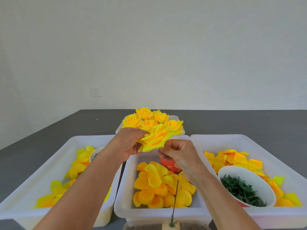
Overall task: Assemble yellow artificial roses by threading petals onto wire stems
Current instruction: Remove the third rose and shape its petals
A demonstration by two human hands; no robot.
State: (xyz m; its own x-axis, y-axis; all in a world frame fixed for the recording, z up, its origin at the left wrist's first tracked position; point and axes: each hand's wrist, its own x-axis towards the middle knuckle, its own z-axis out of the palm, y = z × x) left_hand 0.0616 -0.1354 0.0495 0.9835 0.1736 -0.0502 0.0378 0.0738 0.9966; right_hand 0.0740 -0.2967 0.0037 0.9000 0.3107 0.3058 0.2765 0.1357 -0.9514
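Observation:
A yellow rose head (157, 138) is held up above the middle bin. My left hand (128, 144) grips its left side, fingers curled under the petals. My right hand (178, 156) pinches something small at the rose's underside; what it is cannot be made out. A thin dark wire stem (175, 200) stands upright from a green base on a wooden block (172, 225) at the front edge, apart from both hands. Loose yellow-orange petals (156, 186) fill the middle bin (127, 171).
Several finished roses (149, 120) sit in a far white bin (174, 117). The left bin (49, 156) holds yellow petals and a cup. The right bin (265, 146) holds petals and a white bowl (259, 175) of green parts. A red cup (168, 164) stands in the middle bin.

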